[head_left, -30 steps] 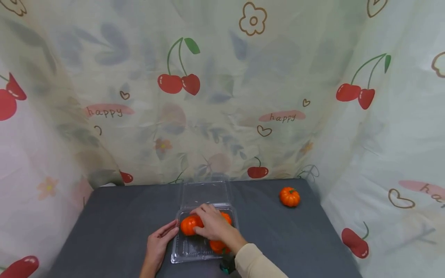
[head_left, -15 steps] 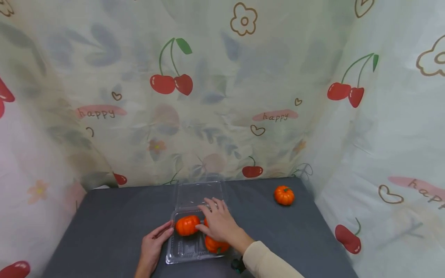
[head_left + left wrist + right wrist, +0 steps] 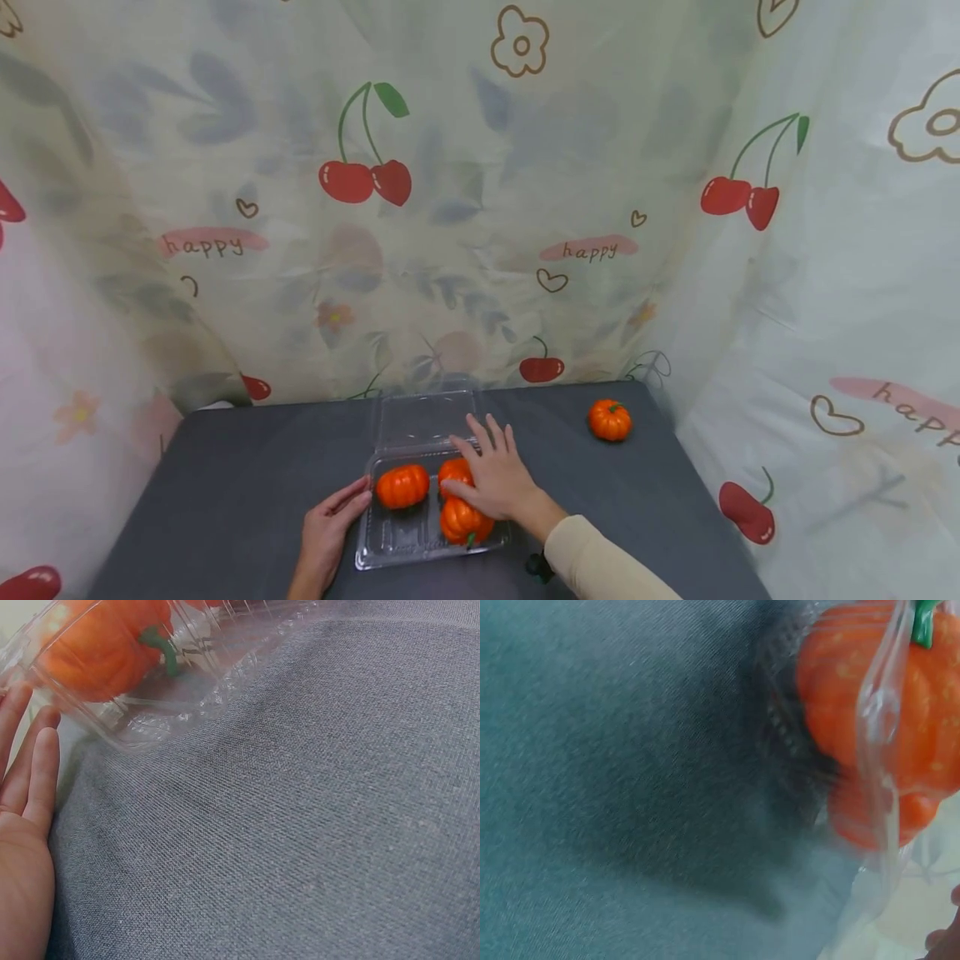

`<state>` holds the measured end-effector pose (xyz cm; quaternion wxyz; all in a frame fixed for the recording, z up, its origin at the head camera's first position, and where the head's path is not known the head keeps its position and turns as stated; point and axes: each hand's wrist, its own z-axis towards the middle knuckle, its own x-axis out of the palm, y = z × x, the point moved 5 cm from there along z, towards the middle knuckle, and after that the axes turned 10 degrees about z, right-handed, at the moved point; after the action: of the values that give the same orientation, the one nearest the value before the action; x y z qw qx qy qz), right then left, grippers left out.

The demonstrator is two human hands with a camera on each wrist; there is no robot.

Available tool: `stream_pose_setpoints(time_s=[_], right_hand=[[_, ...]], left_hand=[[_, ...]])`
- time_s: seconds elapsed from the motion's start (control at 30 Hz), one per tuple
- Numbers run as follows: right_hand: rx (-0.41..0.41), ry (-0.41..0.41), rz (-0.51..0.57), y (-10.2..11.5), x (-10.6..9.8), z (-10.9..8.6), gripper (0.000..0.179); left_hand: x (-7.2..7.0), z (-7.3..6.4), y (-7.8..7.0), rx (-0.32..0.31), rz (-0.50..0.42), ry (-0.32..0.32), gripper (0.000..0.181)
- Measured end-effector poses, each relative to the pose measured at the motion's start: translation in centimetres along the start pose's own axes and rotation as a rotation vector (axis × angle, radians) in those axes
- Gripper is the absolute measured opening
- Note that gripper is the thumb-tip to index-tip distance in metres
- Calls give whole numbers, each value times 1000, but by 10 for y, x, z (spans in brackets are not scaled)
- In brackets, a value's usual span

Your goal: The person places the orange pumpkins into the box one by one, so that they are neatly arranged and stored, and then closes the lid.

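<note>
A clear plastic clamshell box sits on the dark table with its lid folded back. Inside it are three small orange toy pumpkins: one pumpkin at left, a second pumpkin at back right, partly covered by the right hand, and a third pumpkin at front right. My left hand rests its fingertips against the box's left side; in the left wrist view its fingers are straight. Over the box's right edge, my right hand has its fingers spread, holding nothing.
Another orange pumpkin sits at the table's back right. A dark cloth covers the table. Printed curtains hang behind and on both sides. A small black object shows beside the right sleeve.
My right hand has let go of the pumpkins and moved right, its fingers spreading and uncovering them. The left hand stays at the box's side. The head view has turned slightly right.
</note>
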<state>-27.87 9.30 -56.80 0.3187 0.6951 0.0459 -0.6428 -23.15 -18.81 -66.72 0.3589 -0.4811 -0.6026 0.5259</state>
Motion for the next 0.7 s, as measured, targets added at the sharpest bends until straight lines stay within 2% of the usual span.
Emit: stream_pose_setpoints(time_s=[0.23,0.53,0.7], right_hand=[[38,-56,-3,-21,-2,-5,76],[134,-79,-19,-48,-12,-12,78],[181,-121,-30,-67,-19,-15,80]], left_hand=[[0,-1,-1,3,12,2,54],[0,-1,-1,-21,21,-4,59],[0,0,-2,-15,21,-5,62]])
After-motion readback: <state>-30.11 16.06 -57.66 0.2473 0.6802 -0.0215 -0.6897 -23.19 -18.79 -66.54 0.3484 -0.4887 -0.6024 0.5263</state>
